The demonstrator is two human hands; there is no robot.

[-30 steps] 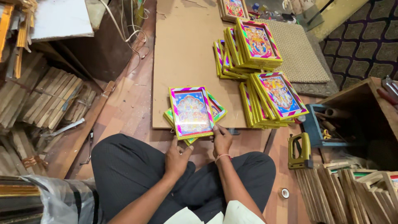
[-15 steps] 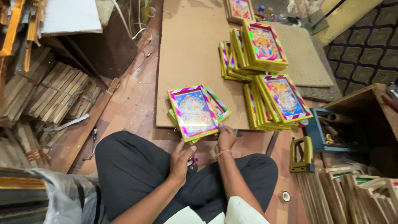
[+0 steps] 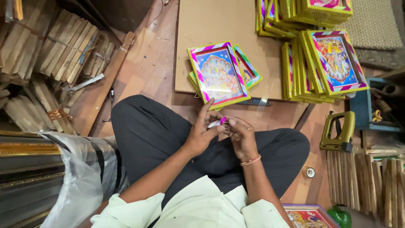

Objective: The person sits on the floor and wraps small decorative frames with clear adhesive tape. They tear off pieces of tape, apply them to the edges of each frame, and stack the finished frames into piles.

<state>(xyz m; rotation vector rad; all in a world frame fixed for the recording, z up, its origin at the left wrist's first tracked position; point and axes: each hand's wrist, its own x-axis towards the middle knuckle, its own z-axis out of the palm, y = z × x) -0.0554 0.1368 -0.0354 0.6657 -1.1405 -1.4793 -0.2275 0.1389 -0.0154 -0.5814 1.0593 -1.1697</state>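
- Bundles of wooden strips [image 3: 50, 55] lie stacked at the far left on the floor, with gilt mouldings wrapped in clear plastic [image 3: 63, 177] nearer, at the person's left side.
- Left hand [image 3: 202, 133] is held over the lap, its fingers pinching one end of a small white and magenta piece [image 3: 218, 123].
- Right hand [image 3: 241, 136] meets it just to the right, fingertips pinching the same small piece; a thin bangle circles that wrist.
- Framed picture [image 3: 218, 76] with a glittery yellow and pink striped border lies just beyond the hands on a short pile, at the near edge of a brown board [image 3: 211, 21] on the floor.
- Taller stacks of like framed pictures [image 3: 325, 63] stand to the right on the same board.
- Yellow staple gun [image 3: 338, 131] rests on the floor at the right, near a small roll of tape [image 3: 310, 172].
- More wooden strips [image 3: 367, 181] lie at the near right.
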